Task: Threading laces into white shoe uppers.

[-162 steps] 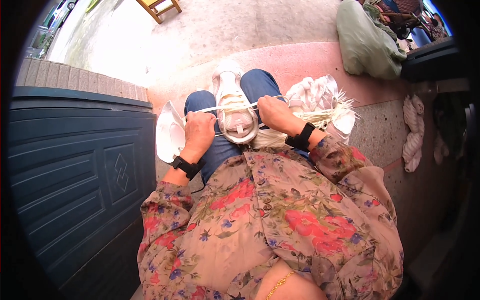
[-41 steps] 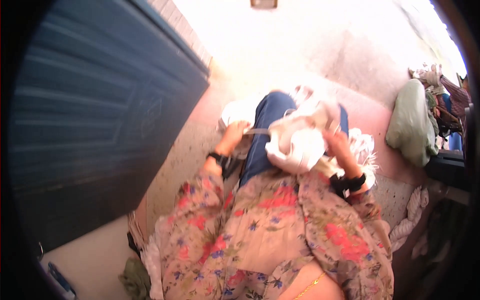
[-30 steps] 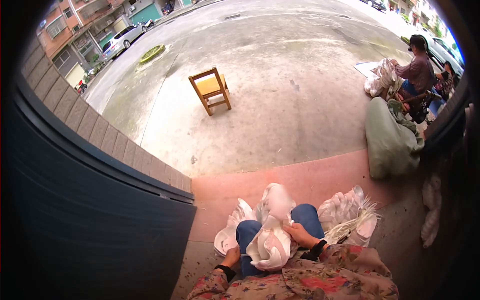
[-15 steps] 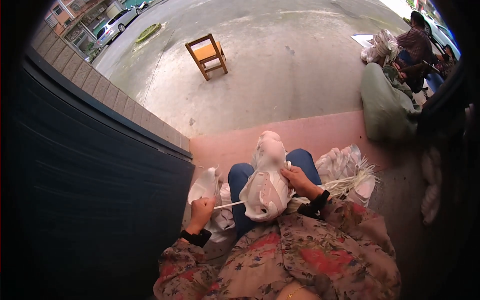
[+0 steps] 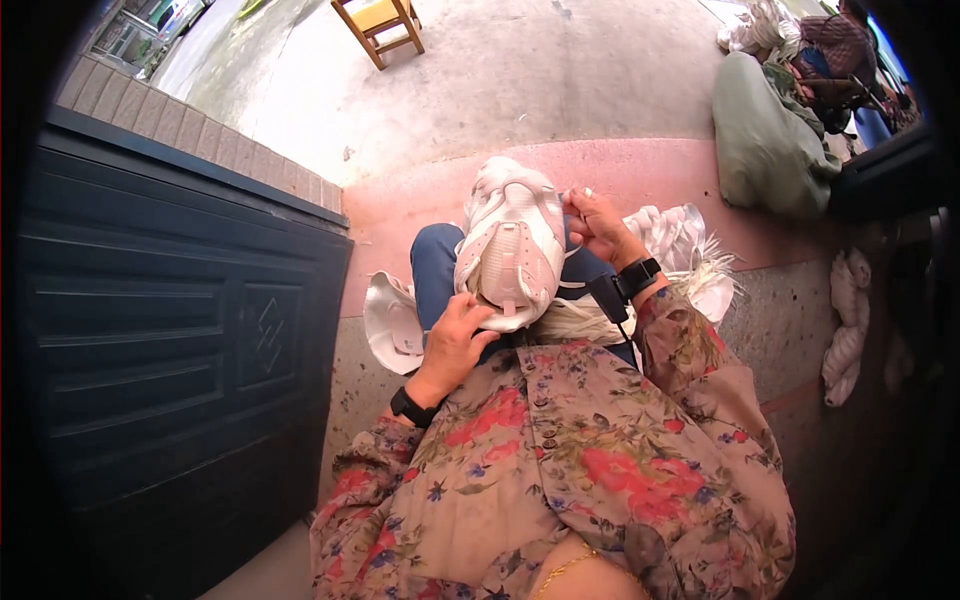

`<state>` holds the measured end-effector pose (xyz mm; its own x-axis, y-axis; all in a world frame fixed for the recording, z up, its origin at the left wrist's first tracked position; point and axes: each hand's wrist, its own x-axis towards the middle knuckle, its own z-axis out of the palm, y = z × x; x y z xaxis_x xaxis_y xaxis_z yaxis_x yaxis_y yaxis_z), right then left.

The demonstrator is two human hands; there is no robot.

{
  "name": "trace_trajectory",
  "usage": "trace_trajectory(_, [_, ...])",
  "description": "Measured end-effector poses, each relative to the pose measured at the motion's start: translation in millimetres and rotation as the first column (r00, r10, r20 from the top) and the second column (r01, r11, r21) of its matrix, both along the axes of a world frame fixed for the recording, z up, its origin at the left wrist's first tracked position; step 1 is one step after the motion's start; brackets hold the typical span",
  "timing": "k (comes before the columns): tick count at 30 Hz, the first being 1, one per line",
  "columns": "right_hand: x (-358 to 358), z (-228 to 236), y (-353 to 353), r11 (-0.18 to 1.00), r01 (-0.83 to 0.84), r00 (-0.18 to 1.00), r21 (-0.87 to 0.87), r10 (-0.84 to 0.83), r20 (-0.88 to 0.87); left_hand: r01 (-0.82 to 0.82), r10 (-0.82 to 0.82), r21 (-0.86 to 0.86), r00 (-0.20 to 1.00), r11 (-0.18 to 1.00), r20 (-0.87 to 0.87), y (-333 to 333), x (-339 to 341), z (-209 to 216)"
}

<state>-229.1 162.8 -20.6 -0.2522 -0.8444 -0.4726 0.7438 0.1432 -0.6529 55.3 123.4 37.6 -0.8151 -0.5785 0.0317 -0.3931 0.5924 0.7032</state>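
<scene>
A pale pink-and-white shoe upper lies across my knees, its collar end toward me, with more white uppers bunched at its far end. My left hand pinches the near edge of this upper between thumb and fingers. Beside its right side, my right hand is raised with fingertips pressed together on a thin white shoelace, mostly hidden by the fingers. A bundle of cream laces rests over my lap, under the right wrist.
More white uppers lie by my left knee and right knee. A dark panelled door stands at left. Ahead is a wooden chair. At right are a full green sack, a seated person and a white bundle.
My left hand has let go of the outstretched lace and moved right to the upper's near edge. My right hand has come off the upper's side and lifted away. The view has tilted down.
</scene>
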Motion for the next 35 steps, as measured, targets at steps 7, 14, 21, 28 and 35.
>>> trace_trajectory(7, [-57.8, 51.7, 79.8, 0.940, 0.332, 0.913, -0.082, -0.342, -0.222, 0.128, -0.117, -0.199, 0.991, 0.972, 0.065, -5.2, -4.6, -20.7])
trace_trajectory(14, [32.8, 20.9, 122.3, 0.981, -0.119, 0.957, 0.155, 0.072, 0.280, -0.067, 0.175, 0.619, 0.978, 0.783, -0.116, -35.9, -7.1, -13.5])
trace_trajectory(21, [110.5, -32.4, 52.6, 0.968, 0.080, 0.818, 0.237, -0.200, 0.539, -0.028, 0.079, 0.666, 0.996, 0.746, -0.047, -32.5, 9.0, 7.6])
trace_trajectory(28, [117.5, -41.0, 53.4, 0.978, 0.020, 0.866, 0.208, -0.120, 0.485, 0.308, -0.291, -0.081, 0.941, 0.948, 0.175, -8.1, -19.0, -9.3])
trace_trajectory(35, [79.3, 12.9, 63.0, 0.987, 0.134, 0.415, 0.090, 0.026, -0.910, 0.291, -0.207, -0.297, 0.936, 0.909, 0.283, 3.3, -28.7, -13.8])
